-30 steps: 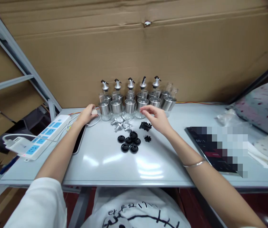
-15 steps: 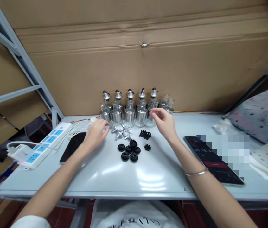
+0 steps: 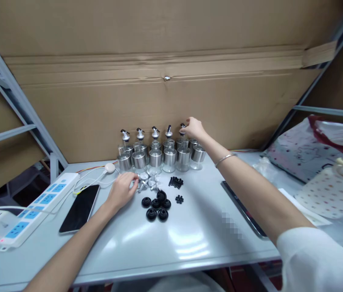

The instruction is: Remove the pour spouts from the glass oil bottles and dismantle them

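Note:
Near the back of the grey table, glass bottles [image 3: 170, 160] with steel sleeves stand in two rows. Those at the back carry silver pourer spouts [image 3: 140, 133] with black levers. My right hand [image 3: 194, 127] reaches over the front row, thumb and fingers closed about the rightmost pourer spout [image 3: 183, 129]. On the tabletop rests my left hand [image 3: 123, 188], fingers loosely bent and thumb apart, beside a pile of silver spout parts [image 3: 150, 181]. Whether it touches them is unclear. In front lie black round stoppers [image 3: 156, 204], short black levers [image 3: 176, 182] and tiny black pieces [image 3: 179, 199].
A power strip [image 3: 42, 207] with white cables and a black phone [image 3: 80, 209] lie at left. Another phone [image 3: 244, 211] is partly under my right forearm. Patterned bags [image 3: 299, 150] and crumpled plastic [image 3: 265, 168] sit at right. A cardboard wall [image 3: 159, 105] closes the back.
My right hand has moved from in front of the bottles up and back to the rightmost pourer spout. My left hand stays near the silver parts. The camera view has shifted.

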Tool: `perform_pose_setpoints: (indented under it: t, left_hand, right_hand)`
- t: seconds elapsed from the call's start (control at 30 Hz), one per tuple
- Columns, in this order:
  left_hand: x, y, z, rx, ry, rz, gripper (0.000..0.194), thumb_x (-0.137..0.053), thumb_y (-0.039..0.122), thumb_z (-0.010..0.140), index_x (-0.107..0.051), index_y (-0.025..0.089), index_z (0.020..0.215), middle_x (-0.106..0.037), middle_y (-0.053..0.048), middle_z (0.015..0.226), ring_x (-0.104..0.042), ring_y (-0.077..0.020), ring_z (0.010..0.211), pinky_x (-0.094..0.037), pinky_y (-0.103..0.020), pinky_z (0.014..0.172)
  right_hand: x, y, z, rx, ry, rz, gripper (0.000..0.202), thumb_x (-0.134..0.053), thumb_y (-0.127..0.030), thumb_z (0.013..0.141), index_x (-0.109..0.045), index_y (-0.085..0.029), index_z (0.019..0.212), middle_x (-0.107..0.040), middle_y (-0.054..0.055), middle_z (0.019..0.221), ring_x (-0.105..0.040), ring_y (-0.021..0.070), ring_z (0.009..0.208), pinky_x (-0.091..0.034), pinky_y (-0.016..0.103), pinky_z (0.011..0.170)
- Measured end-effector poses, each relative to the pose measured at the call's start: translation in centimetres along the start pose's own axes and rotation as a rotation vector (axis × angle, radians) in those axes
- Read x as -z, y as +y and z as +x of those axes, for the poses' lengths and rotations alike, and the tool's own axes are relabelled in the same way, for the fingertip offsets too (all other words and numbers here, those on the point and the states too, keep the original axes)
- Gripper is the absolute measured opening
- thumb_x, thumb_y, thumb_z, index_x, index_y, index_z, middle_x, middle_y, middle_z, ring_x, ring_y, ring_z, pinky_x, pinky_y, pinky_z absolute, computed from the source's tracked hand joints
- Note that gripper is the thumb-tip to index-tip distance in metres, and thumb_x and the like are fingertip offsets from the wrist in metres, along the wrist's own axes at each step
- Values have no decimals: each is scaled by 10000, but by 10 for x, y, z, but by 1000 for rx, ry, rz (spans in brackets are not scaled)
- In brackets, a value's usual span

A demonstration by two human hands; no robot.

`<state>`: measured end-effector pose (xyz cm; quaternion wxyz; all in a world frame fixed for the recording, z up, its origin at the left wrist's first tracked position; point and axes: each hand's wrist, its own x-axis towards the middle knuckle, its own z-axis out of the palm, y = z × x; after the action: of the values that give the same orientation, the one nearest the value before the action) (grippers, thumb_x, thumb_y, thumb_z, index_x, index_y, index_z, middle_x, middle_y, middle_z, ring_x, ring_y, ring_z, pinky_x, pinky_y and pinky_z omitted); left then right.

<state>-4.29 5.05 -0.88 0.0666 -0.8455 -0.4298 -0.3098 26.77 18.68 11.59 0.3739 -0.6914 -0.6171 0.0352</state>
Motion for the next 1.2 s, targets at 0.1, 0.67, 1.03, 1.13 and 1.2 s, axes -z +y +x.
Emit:
perform_pose_setpoints:
  t: [0.1,0.67,1.03,1.13,1.2]
  left_hand:
    - [1,1,1,-26,2,-18,149,-423,207,895,-563,173,855,-651,-50,825,-596,-201,785,-443,-336,719]
    - [5,-3,1,-24,153,-71,171,-431,216,892,-544,175,1013,-648,-62,859,-611,-195,809,-488,-342,764]
    - [15,15,5,-77,180,-169,151,-405,233,898,-533,194,968,-646,-67,884,-608,-191,840,-485,-346,782]
    - [28,30,19,-90,253,-212,149,-402,283,911,-511,202,974,-627,-56,874,-595,-178,830,-475,-328,776]
    - [39,44,33,-84,308,-257,200,-373,347,926,-499,203,987,-600,-32,822,-575,-159,776,-462,-298,729]
  right_hand:
    - [-8,-2,8,-16,-47,-43,419,-768,-132,553,-638,-73,947,-671,184,990,-630,311,985,-509,413,842]
    - [67,-47,-4,461,796,554,432,-314,-431,963,-266,-198,1324,-494,158,1183,-565,246,1094,-450,447,911]
    - [56,-53,-166,698,529,616,322,-281,-403,973,-336,-318,1279,-543,62,987,-627,182,765,-514,332,606]
    - [38,-31,-170,756,450,394,402,-376,-391,947,-341,-308,1339,-575,87,1067,-621,232,913,-531,379,740]
    - [26,-18,-171,843,441,320,436,-411,-348,937,-333,-297,1363,-595,90,1064,-611,237,935,-524,379,780]
